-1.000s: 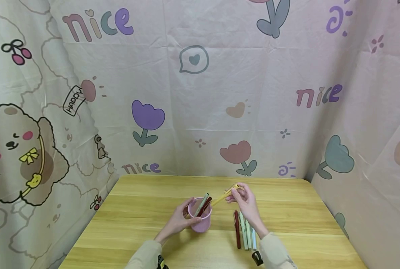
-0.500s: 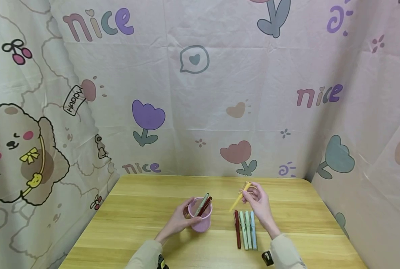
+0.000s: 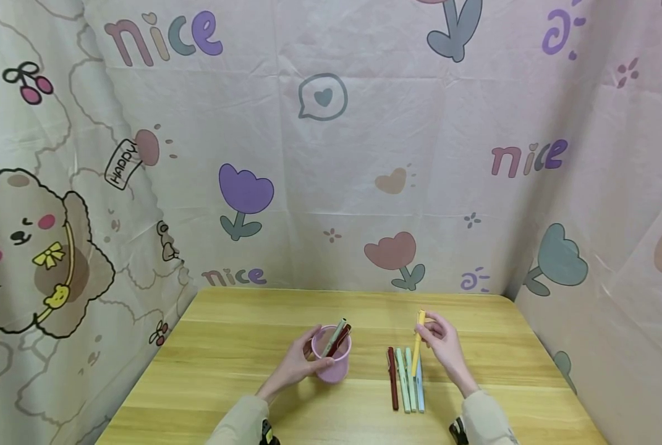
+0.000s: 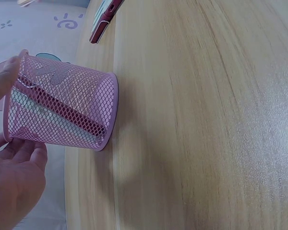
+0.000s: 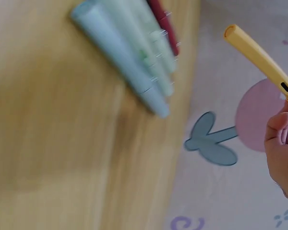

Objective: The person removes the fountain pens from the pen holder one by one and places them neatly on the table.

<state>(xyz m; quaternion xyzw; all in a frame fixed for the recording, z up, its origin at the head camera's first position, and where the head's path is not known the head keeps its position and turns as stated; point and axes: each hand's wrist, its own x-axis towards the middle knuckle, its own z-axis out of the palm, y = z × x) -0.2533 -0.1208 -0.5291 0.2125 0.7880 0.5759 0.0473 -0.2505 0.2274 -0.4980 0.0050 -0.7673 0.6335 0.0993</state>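
Yellow pen (image 3: 416, 346) — in right hand (image 3: 444, 346)

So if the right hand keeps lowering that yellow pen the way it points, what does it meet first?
Probably the row of pens on the table: the right hand holds the yellow pen tip-down over the pale blue pen, beside the green ones. Depth is unclear, so contact is uncertain.
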